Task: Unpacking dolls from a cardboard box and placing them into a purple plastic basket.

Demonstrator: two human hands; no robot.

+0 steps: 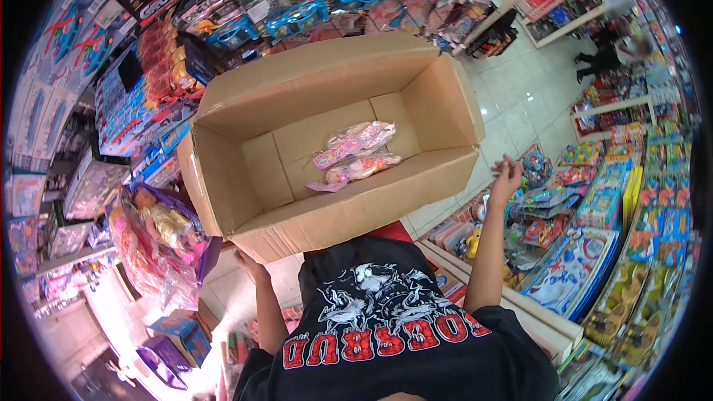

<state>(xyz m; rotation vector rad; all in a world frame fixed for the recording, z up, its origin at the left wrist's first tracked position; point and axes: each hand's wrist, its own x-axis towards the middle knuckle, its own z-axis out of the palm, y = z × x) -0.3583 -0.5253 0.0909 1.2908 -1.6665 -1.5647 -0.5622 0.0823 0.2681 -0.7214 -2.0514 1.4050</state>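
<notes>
An open cardboard box (327,212) stands in front of me, tilted a little, its flaps folded outward. Two dolls in clear plastic wrap lie on its bottom: a pink-labelled doll (360,139) and, nearer me, a second wrapped doll (368,168). My left hand (254,266) is low at the box's near left corner. Its fingers are partly hidden by the cardboard, so their grip does not show. Off the box's right side, my right hand (506,176) is raised in the air, fingers loosely apart, holding nothing.
Several wrapped dolls fill a purple container (212,260) at the left. Toy packages (297,18) hang beyond the box. Shelves of boxed toys (572,267) line the right, beside a tiled floor (512,104). A person (616,56) is at the far right.
</notes>
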